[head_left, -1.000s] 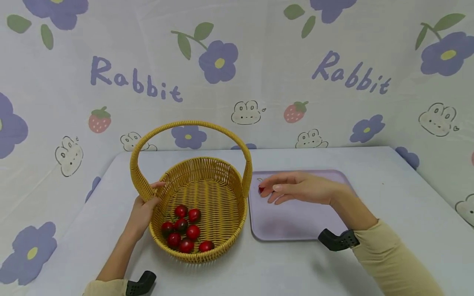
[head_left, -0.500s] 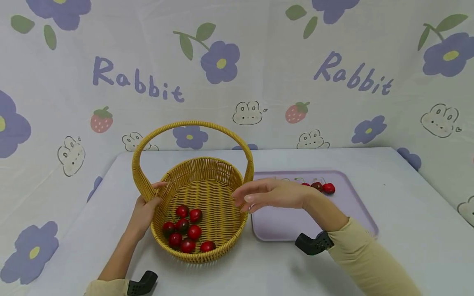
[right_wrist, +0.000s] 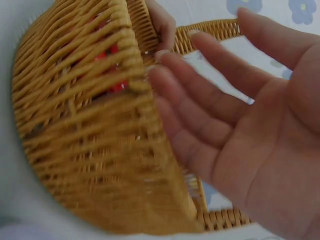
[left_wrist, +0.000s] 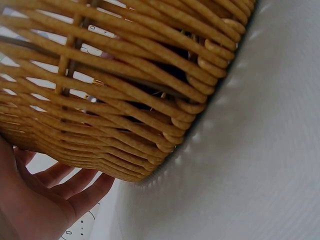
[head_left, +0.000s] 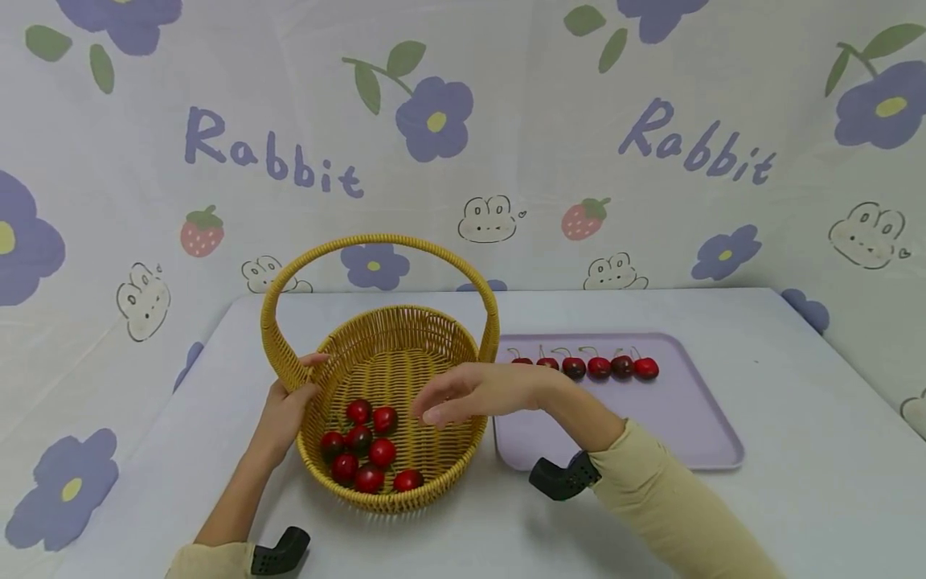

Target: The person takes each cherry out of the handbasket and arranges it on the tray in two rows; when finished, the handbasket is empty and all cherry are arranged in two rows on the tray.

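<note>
Your worktop (head_left: 651, 515) is covered in a pale lilac-white cloth, and the same printed fabric rises behind it as a backdrop (head_left: 506, 121), filling the upper half of the frame with purple flowers, strawberries, rabbit faces and the word "Rabbit". At centre-left of the head view stands a woven yellow basket (head_left: 434, 338) with its arched handle upright; your left hand (head_left: 285, 410) holds its left rim where the handle meets it, thumb curled over the edge and fingers (left_wrist: 75, 187) pressed against the outer weave. Seven red cherries (head_left: 367, 447) lie clustered in the near-left part of the basket floor. Your right hand (head_left: 473, 392) hovers over the basket's right side, palm down, fingers (right_wrist: 210, 95) loosely spread and holding nothing. Just right of the basket, touching or nearly touching it, a lilac tray (head_left: 687, 434) lies flat, with a row of six stemmed cherries (head_left: 586, 367) lined up along its far edge.
</note>
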### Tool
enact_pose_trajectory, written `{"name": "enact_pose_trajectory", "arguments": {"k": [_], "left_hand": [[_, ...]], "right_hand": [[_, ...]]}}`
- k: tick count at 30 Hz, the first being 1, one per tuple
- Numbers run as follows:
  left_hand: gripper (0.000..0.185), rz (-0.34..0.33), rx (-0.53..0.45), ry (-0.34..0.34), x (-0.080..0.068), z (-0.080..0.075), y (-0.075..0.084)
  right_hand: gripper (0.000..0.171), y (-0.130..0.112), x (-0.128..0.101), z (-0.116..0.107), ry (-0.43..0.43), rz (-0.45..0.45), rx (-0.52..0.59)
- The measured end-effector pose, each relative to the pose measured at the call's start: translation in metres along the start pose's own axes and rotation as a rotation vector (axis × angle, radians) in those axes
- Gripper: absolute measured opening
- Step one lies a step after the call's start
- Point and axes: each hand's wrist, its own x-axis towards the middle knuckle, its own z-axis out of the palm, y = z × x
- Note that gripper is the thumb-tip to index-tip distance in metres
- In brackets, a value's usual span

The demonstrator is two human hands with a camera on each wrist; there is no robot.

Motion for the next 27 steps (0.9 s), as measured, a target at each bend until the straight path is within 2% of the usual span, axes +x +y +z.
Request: {"name": "enact_pose_trajectory", "arguments": {"k": [5,15,21,27], "left_hand": [[0.042,-0.008,0.007,0.001,-0.001,-0.001,0.002],[0.042,-0.015,0.004,-0.003,-0.002,0.000,0.001],[0.042,-0.013,0.003,-0.002,-0.001,0.000,0.001],[0.042,-0.013,0.001,-0.009,-0.001,-0.001,0.001]], "right_hand": [[0.033,-0.004,0.019,0.006,-0.065,0.025,-0.082],[0.024,0.003,0.046,0.021,-0.054,0.165,-0.191],[0.024,0.003,0.053,0.026,-0.094,0.188,-0.212],[0.022,0.006,0.056,0.030,-0.170,0.215,-0.174]]}}
